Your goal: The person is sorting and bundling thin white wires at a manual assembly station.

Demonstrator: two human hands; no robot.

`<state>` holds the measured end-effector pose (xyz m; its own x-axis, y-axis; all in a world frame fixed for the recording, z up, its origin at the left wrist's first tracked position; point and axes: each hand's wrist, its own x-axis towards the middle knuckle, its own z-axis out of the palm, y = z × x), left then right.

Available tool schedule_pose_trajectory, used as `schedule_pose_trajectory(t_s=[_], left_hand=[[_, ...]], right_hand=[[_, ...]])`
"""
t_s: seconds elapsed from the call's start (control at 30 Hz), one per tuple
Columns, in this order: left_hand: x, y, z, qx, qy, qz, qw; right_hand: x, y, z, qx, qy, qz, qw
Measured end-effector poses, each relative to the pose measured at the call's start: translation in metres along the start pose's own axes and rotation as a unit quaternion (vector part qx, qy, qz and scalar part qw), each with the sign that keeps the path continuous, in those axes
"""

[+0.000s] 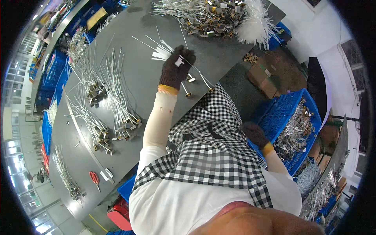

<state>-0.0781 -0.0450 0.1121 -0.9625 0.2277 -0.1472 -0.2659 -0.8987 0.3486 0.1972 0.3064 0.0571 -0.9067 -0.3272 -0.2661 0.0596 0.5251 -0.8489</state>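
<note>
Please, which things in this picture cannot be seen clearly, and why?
All in the head view:
White strips: the gripped part, covered by the left hand.
Right hand: fingers too dark to tell what they touch.
Wire pile: far side, cut off by the top edge.
Blue crate: floor, covered by silvery wires.

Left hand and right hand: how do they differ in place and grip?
The left hand is stretched ahead over the grey table; the right hand is at the person's right side, by the blue basket. The left hand grips white strips; the right hand shows nothing clearly in its grip. Both wear dark gloves with yellow cuffs.
</note>
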Motion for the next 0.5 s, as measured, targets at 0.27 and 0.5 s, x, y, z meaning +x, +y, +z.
schedule_pose_trajectory(t_s=[0.27, 0.5], left_hand=[[-0.076, -0.054, 0.025, 0.08, -0.028, -0.132, 0.988], [-0.099, -0.018, 0.053, 0.552, -0.044, 0.041, 0.832]], right_hand=[[0.115, -0.055, 0.02, 0.064, 0.057, -0.061, 0.994], [0.148, -0.089, 0.035, 0.135, 0.01, -0.188, 0.973]])
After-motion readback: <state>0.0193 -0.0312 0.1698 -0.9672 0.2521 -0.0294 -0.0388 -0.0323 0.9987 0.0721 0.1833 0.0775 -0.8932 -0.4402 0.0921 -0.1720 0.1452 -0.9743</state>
